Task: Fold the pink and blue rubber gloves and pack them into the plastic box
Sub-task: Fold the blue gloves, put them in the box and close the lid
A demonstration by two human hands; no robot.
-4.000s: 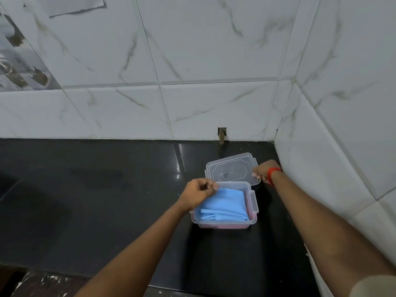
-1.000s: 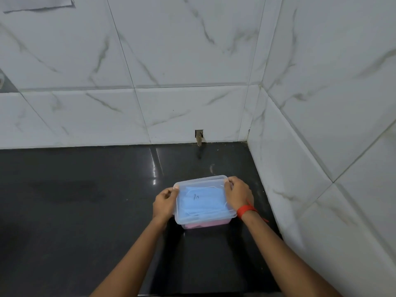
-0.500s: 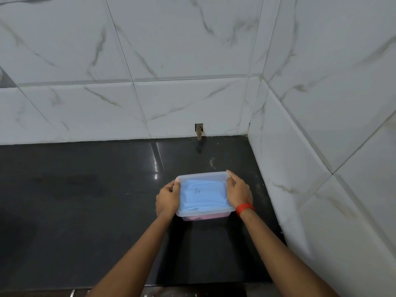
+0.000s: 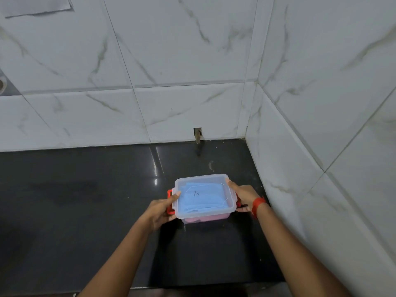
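The clear plastic box (image 4: pixel 222 215) stands on the black counter with its clear lid (image 4: pixel 202 179) on top. Through the lid I see the folded blue glove (image 4: pixel 203 198); the pink glove (image 4: pixel 205 219) shows through the front wall beneath it. My left hand (image 4: pixel 159 211) grips the box's left side at a red clip (image 4: pixel 169 202), thumb on the lid's edge. My right hand (image 4: pixel 243 195) holds the right side, where part of another red clip shows; a red band is on that wrist.
The black counter (image 4: pixel 85 211) runs left from the box and ends at a front edge near the bottom. White marble tile walls meet in a corner just right of the box. A small hole with a stub (image 4: pixel 197 135) sits low in the back wall.
The lid, lying behind the open box four seconds ago, now sits on the box. In the last second my hands shifted down the sides and the red clips came into view.
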